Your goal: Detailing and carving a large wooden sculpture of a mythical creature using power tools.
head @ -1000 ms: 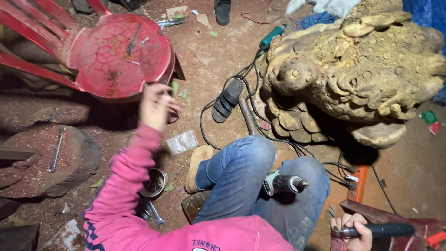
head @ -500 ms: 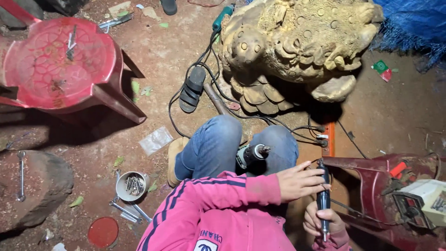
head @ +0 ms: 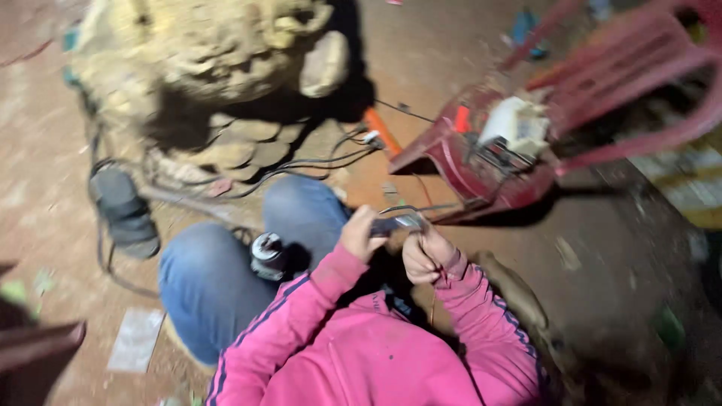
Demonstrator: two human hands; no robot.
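Dirt floor [head: 466, 60], both hands [head: 395, 244] gripping dark tool [head: 397, 223], red chair [head: 571, 120] beside

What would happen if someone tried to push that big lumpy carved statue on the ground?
The carved statue would probably barely budge: it looks like solid wood or stone and dwarfs the person's knee beside it. Its wide base of stacked round discs sits flat on the dirt floor, so tipping or rolling seems unlikely. The knobbly surface should give hands a good grip.

A slim dark hand tool [head: 397, 223] — blurred, lying roughly level, gripped at both ends above the lap.
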